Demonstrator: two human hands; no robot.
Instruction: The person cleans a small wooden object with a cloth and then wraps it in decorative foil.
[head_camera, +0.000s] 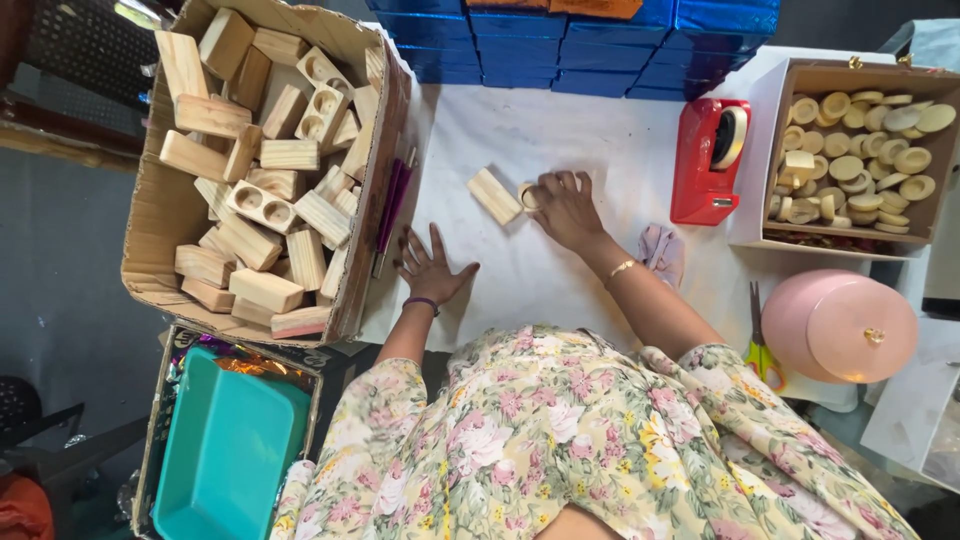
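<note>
My left hand (432, 266) lies flat and spread on the white table (560, 130), close to the cardboard box of wooden blocks (165, 210). My right hand (566, 206) rests farther out, fingers curled over a small round wooden piece (526, 196). A single rectangular wooden block (494, 195) lies just left of that hand, touching the round piece. Most of the round piece is hidden under my fingers.
A red tape dispenser (708, 160) stands right of my right hand. Behind it a cardboard box of round wooden discs (868, 150). Blue boxes (600, 40) line the far edge. A pink round lidded tin (848, 325), scissors (760, 350), a pink cloth (660, 252), a teal tray (225, 450).
</note>
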